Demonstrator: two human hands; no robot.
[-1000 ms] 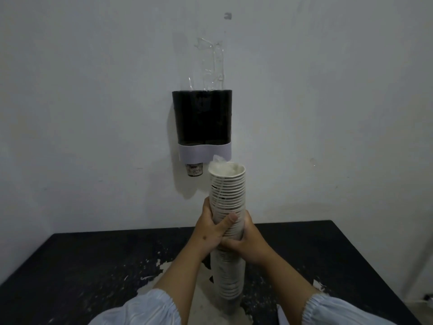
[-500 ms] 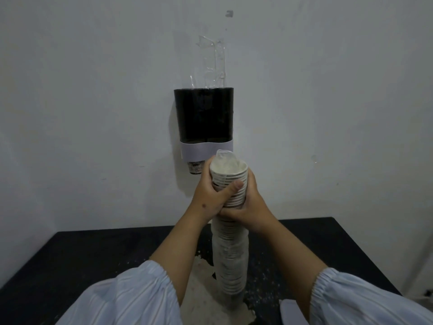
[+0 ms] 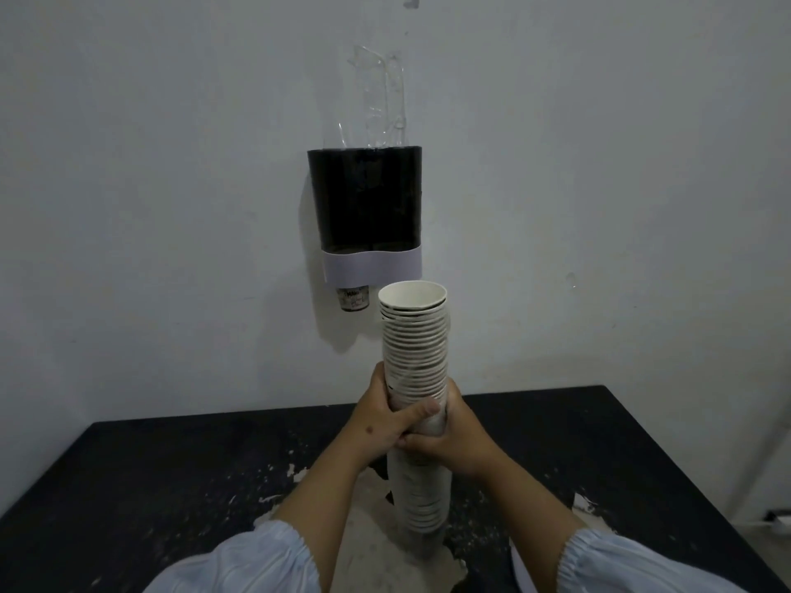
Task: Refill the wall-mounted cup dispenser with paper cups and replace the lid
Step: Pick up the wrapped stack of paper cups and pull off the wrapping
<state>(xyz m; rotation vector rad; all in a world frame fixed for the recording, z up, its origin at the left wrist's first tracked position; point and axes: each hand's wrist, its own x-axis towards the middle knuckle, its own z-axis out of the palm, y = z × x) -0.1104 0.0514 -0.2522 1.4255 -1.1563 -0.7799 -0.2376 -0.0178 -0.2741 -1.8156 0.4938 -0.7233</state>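
Note:
A tall stack of white paper cups (image 3: 414,336) stands upright in front of me, open mouths up. My left hand (image 3: 381,421) and my right hand (image 3: 449,438) both grip it around the middle, with the lower part of the stack hanging below them. The black wall-mounted cup dispenser (image 3: 366,199) with a pale band at its base hangs on the wall just above and left of the stack's top. A single cup (image 3: 353,299) pokes out of its bottom left. Clear plastic (image 3: 381,104) rises from the dispenser's open top.
A black table (image 3: 171,485) with worn, pale chipped patches sits below against the white wall. A pale object (image 3: 520,567) lies near its front edge, partly hidden by my right arm. A cable and plug (image 3: 770,517) show at the far right.
Both hands slid up to the top of the stack, then back down to its middle. The thin plastic that stuck up from the top cup is gone, leaving the top cup bare.

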